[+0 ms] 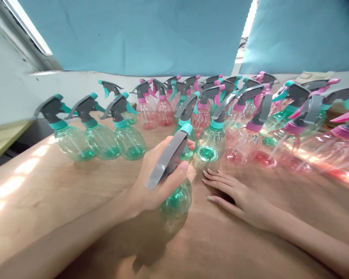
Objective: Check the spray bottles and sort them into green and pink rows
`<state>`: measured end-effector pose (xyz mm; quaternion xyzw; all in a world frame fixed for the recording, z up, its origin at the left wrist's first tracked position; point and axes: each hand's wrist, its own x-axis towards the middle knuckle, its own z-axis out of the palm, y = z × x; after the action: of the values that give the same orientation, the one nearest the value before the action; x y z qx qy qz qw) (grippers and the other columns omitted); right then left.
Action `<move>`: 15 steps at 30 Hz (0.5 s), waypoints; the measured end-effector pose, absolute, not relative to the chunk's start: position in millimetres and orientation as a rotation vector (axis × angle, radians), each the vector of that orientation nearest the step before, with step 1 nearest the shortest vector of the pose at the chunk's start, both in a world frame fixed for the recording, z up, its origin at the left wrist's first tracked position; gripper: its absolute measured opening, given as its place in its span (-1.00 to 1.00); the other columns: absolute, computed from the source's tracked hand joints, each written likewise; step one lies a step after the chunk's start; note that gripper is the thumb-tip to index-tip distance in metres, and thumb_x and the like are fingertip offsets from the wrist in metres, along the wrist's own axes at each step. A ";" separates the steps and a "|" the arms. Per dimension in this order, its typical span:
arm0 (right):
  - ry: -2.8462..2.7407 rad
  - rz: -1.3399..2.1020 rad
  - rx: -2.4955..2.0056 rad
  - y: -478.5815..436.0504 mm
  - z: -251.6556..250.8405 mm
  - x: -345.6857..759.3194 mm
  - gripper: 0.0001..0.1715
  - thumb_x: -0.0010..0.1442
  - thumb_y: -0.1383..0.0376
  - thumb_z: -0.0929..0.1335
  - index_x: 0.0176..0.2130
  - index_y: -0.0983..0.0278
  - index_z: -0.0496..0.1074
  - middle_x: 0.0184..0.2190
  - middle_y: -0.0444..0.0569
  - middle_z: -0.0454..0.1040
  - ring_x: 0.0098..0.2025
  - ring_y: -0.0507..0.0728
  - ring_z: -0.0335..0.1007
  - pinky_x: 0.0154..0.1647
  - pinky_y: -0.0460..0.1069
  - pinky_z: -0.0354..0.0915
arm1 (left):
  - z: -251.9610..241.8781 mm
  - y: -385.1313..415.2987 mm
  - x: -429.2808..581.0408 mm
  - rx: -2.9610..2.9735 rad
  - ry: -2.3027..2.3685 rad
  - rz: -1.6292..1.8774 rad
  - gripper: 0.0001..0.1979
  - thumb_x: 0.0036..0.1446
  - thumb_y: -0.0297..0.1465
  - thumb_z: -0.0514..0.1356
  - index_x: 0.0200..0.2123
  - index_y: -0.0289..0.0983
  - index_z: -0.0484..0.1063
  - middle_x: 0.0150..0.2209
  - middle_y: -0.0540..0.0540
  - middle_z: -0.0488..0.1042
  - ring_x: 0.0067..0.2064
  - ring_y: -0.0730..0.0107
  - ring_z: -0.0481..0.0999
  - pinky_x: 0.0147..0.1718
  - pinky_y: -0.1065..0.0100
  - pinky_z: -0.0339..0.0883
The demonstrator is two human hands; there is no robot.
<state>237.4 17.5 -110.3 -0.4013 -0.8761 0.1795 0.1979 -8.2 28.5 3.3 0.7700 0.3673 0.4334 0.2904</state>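
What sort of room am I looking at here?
Probably a simple indoor workroom, though the pictures don't settle it. Many spray bottles of one shape, in green and pink, crowd a wooden table, and plain blue sheeting hangs behind, with bright light at its edges.

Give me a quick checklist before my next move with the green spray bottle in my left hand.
1. Left hand gripping the green spray bottle near its neck: ok.
2. Right hand holding nothing: ok.
3. Three green bottles on the left standing on the tabletop: ok.
4. Clear view of the green bottle just behind the left hand: not ok, partly hidden.
5. Held bottle's base touching the tabletop: cannot tell.
6. Its sprayer head screwed tight: cannot tell.
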 end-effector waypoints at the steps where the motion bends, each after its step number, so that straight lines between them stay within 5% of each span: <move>1: -2.461 0.496 -1.123 17.6 -110.5 237.4 -0.47 0.38 0.10 0.24 0.26 0.20 0.28 0.32 0.00 0.23 0.37 0.24 0.07 0.32 0.28 0.15 | 2.6 29.0 -8.2 2.054 0.986 1.164 -0.73 0.03 -0.38 0.17 -0.14 -0.09 0.40 -0.35 0.03 0.42 -0.59 0.42 0.31 -0.61 0.32 0.22; 8: -2.484 0.455 -1.141 17.3 -111.7 237.8 -0.47 0.40 0.09 0.22 0.26 0.22 0.29 0.32 0.00 0.23 0.37 0.24 0.07 0.32 0.28 0.15 | -1.9 28.9 -9.3 2.090 1.024 1.240 -0.77 0.12 -0.40 0.14 -0.12 -0.19 0.38 -0.41 0.05 0.37 -0.58 0.46 0.24 -0.59 0.36 0.17; 15: -2.490 0.484 -1.132 17.2 -111.2 237.8 -0.46 0.40 0.09 0.21 0.27 0.21 0.27 0.33 -0.01 0.21 0.37 0.23 0.06 0.32 0.27 0.16 | -1.0 25.9 -10.7 2.079 1.054 1.198 -0.76 0.20 -0.41 0.11 -0.05 -0.25 0.36 -0.29 -0.02 0.42 -0.44 0.43 0.38 -0.45 0.38 0.28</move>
<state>237.8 17.2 -111.2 -0.4009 -0.8816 0.1714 0.1808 -10.7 25.9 -1.0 0.7665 0.3885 0.4417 0.2577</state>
